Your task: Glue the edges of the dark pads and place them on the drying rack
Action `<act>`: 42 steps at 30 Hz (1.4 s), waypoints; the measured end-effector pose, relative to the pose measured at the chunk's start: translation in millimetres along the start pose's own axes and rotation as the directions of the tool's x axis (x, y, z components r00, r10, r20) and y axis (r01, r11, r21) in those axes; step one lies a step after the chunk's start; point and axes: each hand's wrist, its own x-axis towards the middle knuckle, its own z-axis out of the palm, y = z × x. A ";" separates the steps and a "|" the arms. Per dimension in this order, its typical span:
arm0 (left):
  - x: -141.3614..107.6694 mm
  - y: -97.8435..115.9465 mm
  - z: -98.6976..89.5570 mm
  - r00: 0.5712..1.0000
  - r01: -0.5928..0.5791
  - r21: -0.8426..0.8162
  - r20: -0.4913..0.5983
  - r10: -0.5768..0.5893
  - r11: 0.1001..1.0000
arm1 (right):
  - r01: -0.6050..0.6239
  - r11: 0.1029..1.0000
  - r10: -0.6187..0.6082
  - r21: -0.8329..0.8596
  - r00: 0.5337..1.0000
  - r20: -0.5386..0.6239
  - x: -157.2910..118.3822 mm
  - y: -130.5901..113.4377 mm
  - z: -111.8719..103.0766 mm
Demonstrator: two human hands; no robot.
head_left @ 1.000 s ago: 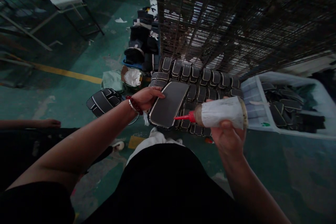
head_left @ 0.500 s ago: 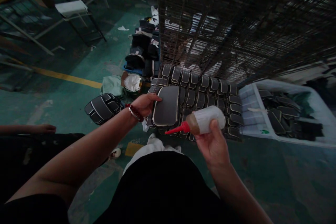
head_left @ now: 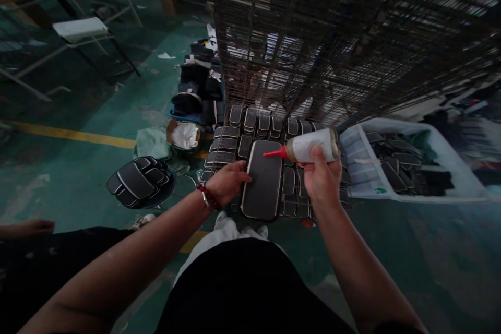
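Note:
My left hand (head_left: 228, 183) pinches the left edge of a large dark grey pad (head_left: 262, 182) with rounded corners and a pale rim. In my right hand (head_left: 324, 173) is a squeeze bottle (head_left: 311, 146) wrapped in white, lying on its side. Its red nozzle (head_left: 275, 152) points left, over the upper part of the pad; whether the tip touches the surface I cannot tell. Beneath the pad, smaller dark pads (head_left: 225, 144) with pale edging lie in rows on a wire rack, partly hidden by the big pad and my hands.
A dark wire rack (head_left: 313, 47) rises ahead. To the right, a white bin (head_left: 430, 197) holds dark pieces. More pads are stacked on a round stool (head_left: 136, 181) at left, beside a green bag (head_left: 152, 143). Another person's hand (head_left: 37, 227) shows at the far left.
The large pad looks longer and sits lower in view. The bottle has swung up, its nozzle moving from the pad's lower edge to over its upper part. The whole view has shifted right.

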 end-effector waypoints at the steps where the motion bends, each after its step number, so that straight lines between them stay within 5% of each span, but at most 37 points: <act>1: 1.6 1.2 -0.1 1.000 -0.002 0.003 0.003 0.002 1.000 | 0.015 1.000 -0.015 -0.019 1.000 0.005 -2.6 0.7 -1.3; 9: 16.0 18.9 -11.6 1.000 0.022 0.033 0.010 -0.022 0.999 | -0.125 0.991 0.130 -0.036 0.971 0.200 -34.9 -11.5 -15.8; 15: 14.7 30.9 -19.9 0.992 0.061 0.050 0.111 -0.066 0.997 | 0.103 0.995 -0.103 0.006 0.991 0.081 -8.3 -19.8 -11.4; 19: 15.8 37.7 -26.2 0.990 0.069 0.081 0.116 -0.078 0.994 | 0.097 0.995 -0.099 0.027 0.992 0.074 -17.8 -15.5 -7.4; 23: 27.1 43.1 -36.3 0.991 0.079 0.099 0.103 -0.089 0.992 | -0.200 0.976 0.202 0.083 0.979 -0.019 -50.2 -1.1 -12.1; 26: 42.4 42.4 -42.8 0.992 0.090 0.121 0.080 -0.100 0.989 | -0.430 0.850 0.482 0.304 0.868 -0.122 -62.0 5.0 -29.0; 29: 62.7 34.5 -46.7 0.993 0.107 0.176 0.037 -0.115 0.979 | -0.313 0.781 0.495 0.540 0.838 -0.230 -57.2 -7.1 -69.8; 32: 90.0 19.5 -48.9 0.991 0.127 0.242 -0.059 -0.116 0.962 | 0.023 0.804 0.332 0.595 0.812 -0.480 -52.4 -38.6 -138.2; 36: 136.7 -12.8 -40.1 0.980 0.161 0.320 -0.161 -0.114 0.934 | 0.357 0.786 0.179 0.504 0.649 -0.739 -65.8 -77.7 -244.2; 42: 214.1 -88.1 24.1 0.959 0.265 0.406 -0.208 -0.194 0.875 | 0.378 0.813 0.247 0.444 0.467 -0.849 -84.4 -69.3 -362.7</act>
